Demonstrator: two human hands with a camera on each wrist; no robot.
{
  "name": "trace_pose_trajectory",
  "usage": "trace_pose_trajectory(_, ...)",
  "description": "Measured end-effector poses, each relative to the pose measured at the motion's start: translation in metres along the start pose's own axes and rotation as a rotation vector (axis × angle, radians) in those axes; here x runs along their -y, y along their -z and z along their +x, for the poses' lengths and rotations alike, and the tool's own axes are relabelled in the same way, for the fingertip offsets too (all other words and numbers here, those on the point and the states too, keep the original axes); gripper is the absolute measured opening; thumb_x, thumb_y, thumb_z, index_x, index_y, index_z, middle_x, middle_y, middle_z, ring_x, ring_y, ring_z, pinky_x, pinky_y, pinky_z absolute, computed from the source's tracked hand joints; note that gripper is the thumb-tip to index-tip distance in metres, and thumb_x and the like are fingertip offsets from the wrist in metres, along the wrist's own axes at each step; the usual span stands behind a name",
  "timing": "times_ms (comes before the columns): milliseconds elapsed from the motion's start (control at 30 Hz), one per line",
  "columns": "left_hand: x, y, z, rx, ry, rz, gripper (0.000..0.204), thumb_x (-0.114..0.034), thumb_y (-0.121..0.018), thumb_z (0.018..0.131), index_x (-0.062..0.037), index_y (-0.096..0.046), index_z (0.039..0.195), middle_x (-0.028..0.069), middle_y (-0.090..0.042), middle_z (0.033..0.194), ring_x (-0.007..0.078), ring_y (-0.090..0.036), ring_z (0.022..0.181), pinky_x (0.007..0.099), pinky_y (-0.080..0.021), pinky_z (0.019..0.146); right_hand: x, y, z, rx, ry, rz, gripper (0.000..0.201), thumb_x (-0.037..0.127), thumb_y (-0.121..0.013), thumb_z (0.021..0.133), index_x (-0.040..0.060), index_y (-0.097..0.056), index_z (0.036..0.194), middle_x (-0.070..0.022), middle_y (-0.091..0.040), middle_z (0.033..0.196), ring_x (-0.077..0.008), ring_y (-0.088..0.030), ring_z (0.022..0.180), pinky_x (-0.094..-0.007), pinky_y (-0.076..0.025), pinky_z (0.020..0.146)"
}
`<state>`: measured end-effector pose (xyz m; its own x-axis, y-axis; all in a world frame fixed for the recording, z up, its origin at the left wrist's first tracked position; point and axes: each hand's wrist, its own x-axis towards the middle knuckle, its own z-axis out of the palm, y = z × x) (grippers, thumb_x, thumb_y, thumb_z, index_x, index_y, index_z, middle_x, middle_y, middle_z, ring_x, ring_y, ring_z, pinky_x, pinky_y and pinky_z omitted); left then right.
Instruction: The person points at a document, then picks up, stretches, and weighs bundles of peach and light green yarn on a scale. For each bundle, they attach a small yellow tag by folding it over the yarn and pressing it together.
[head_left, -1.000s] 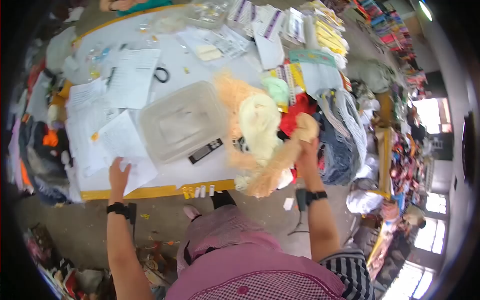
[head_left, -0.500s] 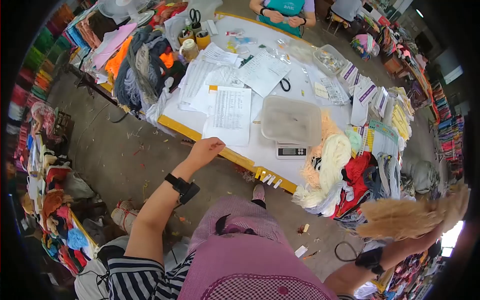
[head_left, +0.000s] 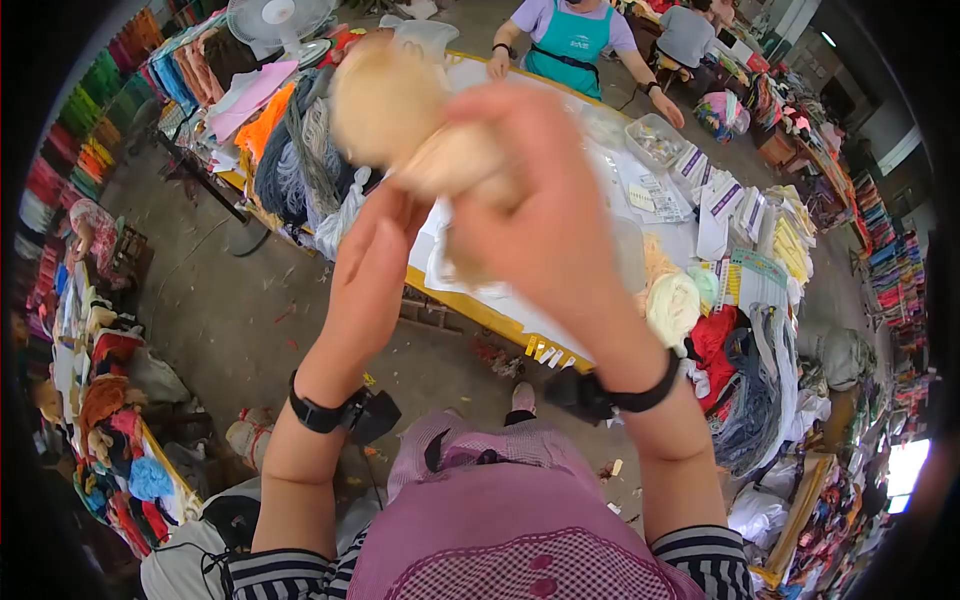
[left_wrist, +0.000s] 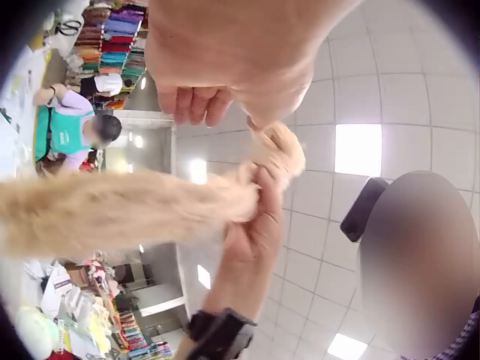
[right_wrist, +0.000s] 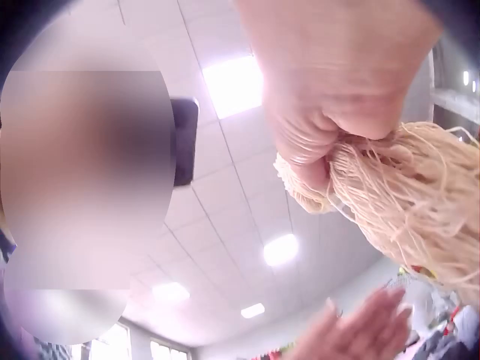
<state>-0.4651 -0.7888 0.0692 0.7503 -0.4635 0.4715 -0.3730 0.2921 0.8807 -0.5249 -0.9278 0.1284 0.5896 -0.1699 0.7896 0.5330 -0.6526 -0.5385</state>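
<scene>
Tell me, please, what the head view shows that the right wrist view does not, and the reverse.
Only the head view: the electric fan, the person in a teal apron and the floor.

Only the right wrist view: the ceiling's tile grid and a dark flat object beside the blurred area.

Both: the beige yarn bundle in the right hand's grip, and the left hand with fingers extended.

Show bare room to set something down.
A small tabletop patch looks bare between the purple-striped cards and the peach yarn. Crowded: left end, grey yarn; right end, red yarn. The right hand hides much of the middle.
</scene>
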Motion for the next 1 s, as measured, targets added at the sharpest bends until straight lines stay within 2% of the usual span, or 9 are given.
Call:
trace_pose_trajectory(33,0.000,0.004,-0.006,-0.033,-0.023,0.063,0.041,-0.029,-0.048,0.099,0.0006,-0.048,0.127,0.0049,-0.061,0.114,0.0089,-0.057,0.101,0.0229,-0.044,0.088,-0.003,-0.015,-0.010,0.067,0.092,-0.068,0.045,-0.003,-0.056,0.065,0.0061,-0.054,0.109,-0.0185,-0.050,0.112,-0.0370,-0.052,0.100,-0.0400,-0.045,0.088)
trace_pose_trajectory(167,0.013,0.034,-0.029,-0.143,0.380,-0.318,0.041,-0.026,-0.036,0.102,-0.0012,-0.037,0.135,0.0100,-0.050,0.129,0.0186,-0.053,0.115,0.0332,-0.043,0.097,-0.005,-0.048,-0.049,0.198,-0.089,0.143,0.041,-0.001,-0.058,0.073,0.0074,-0.057,0.113,-0.0147,-0.052,0.118,-0.0310,-0.056,0.106,-0.0352,-0.047,0.088)
trace_pose_trajectory(267,0.030,0.070,-0.049,-0.205,0.525,-0.067,0.040,-0.025,-0.042,0.101,-0.0010,-0.040,0.133,0.0100,-0.050,0.129,0.0172,-0.053,0.114,0.0322,-0.045,0.094,-0.021,-0.070,-0.068,0.275,-0.213,0.259,0.043,0.000,-0.059,0.074,0.0076,-0.056,0.116,-0.0144,-0.052,0.118,-0.0321,-0.055,0.107,-0.0362,-0.047,0.089)
trace_pose_trajectory(433,0.029,0.092,-0.055,-0.010,0.581,-0.023,0.044,-0.006,-0.064,0.083,-0.0001,-0.049,0.124,0.0038,-0.061,0.108,0.0119,-0.061,0.096,0.0284,-0.050,0.084,-0.031,-0.096,-0.084,0.273,-0.231,0.296,0.041,0.002,-0.063,0.072,0.0063,-0.055,0.113,-0.0140,-0.053,0.110,-0.0344,-0.056,0.098,-0.0399,-0.048,0.081)
trace_pose_trajectory(533,0.024,0.111,-0.057,0.034,0.691,-0.198,0.038,-0.002,-0.063,0.081,0.0008,-0.056,0.119,0.0038,-0.064,0.104,0.0111,-0.062,0.091,0.0279,-0.051,0.081,-0.027,-0.097,-0.079,0.322,-0.206,0.188,0.039,0.002,-0.065,0.071,0.0048,-0.055,0.109,-0.0128,-0.055,0.099,-0.0305,-0.059,0.087,-0.0366,-0.049,0.074)
trace_pose_trajectory(633,0.006,0.110,-0.051,0.035,0.685,-0.100,0.031,-0.003,-0.065,0.082,0.0013,-0.062,0.112,0.0019,-0.066,0.095,0.0091,-0.061,0.083,0.0254,-0.050,0.077,-0.022,-0.086,-0.062,0.254,-0.269,0.178,0.034,0.001,-0.064,0.071,0.0034,-0.056,0.104,-0.0081,-0.057,0.089,-0.0197,-0.060,0.076,-0.0297,-0.048,0.067)
trace_pose_trajectory(767,-0.021,0.118,-0.042,0.076,0.548,-0.008,0.019,-0.009,-0.066,0.085,0.0006,-0.068,0.100,-0.0010,-0.066,0.084,0.0052,-0.057,0.074,0.0208,-0.045,0.068,-0.014,-0.086,-0.049,0.007,-0.625,0.623,0.016,0.002,-0.061,0.078,0.0023,-0.057,0.094,0.0002,-0.057,0.083,-0.0072,-0.054,0.072,-0.0228,-0.045,0.065)
trace_pose_trajectory(833,-0.035,0.127,-0.038,0.187,0.576,-0.027,0.018,-0.013,-0.066,0.087,0.0008,-0.067,0.098,-0.0018,-0.064,0.078,0.0046,-0.057,0.070,0.0210,-0.044,0.062,-0.009,-0.072,-0.033,-0.014,-0.691,0.723,0.014,0.001,-0.060,0.080,0.0019,-0.057,0.093,0.0002,-0.058,0.084,-0.0066,-0.054,0.073,-0.0221,-0.046,0.065)
trace_pose_trajectory(1000,-0.045,0.146,-0.041,0.050,0.522,-0.334,0.026,-0.025,-0.064,0.090,-0.0019,-0.062,0.103,-0.0043,-0.053,0.064,0.0012,-0.040,0.048,0.0181,-0.031,0.044,-0.011,-0.061,-0.015,-0.090,-0.778,0.934,0.015,0.004,-0.048,0.088,0.0015,-0.056,0.099,-0.0059,-0.061,0.092,-0.0115,-0.060,0.079,-0.0264,-0.051,0.072)
